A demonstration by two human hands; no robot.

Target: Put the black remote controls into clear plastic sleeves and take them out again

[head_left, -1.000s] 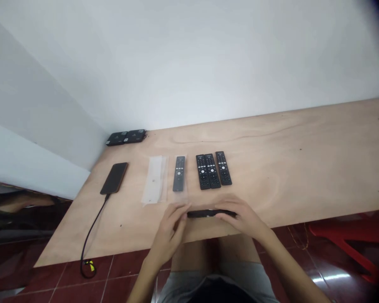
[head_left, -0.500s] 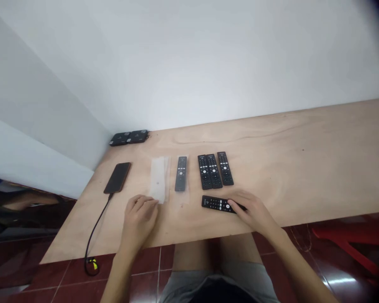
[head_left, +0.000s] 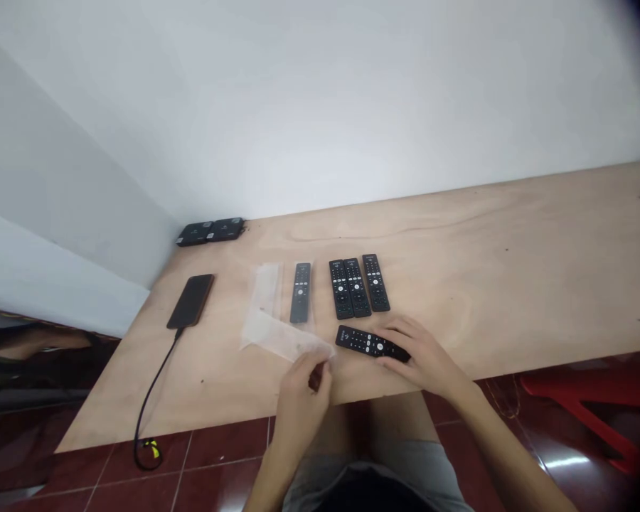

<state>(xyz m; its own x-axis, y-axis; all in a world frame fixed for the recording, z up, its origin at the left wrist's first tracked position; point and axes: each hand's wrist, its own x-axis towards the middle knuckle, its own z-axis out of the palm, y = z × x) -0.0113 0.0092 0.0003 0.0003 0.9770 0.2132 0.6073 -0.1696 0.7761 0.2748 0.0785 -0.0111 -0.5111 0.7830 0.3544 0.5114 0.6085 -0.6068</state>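
Note:
My left hand (head_left: pixel 305 387) pinches one end of a clear plastic sleeve (head_left: pixel 277 334) near the table's front edge. Its other end lies across more plastic sleeves (head_left: pixel 267 284) on the wood. My right hand (head_left: pixel 419 355) is closed over the lower end of a black remote control (head_left: pixel 360 340), which lies slanted with its buttons up. Just behind it are two remotes side by side (head_left: pixel 349 288) and a third remote (head_left: pixel 376 283) slightly apart. Left of these, another remote (head_left: pixel 300 293) lies inside a clear sleeve.
A smartphone (head_left: pixel 190 300) with a black cable (head_left: pixel 152 391) hanging off the front edge lies at the left. Two black boxes (head_left: pixel 210 231) stand in the back left corner by the wall. A red stool (head_left: pixel 592 405) is below the table at right.
My left hand has moved right, pulling a plastic sleeve from the pile towards the remote. My right hand stays at the same remote.

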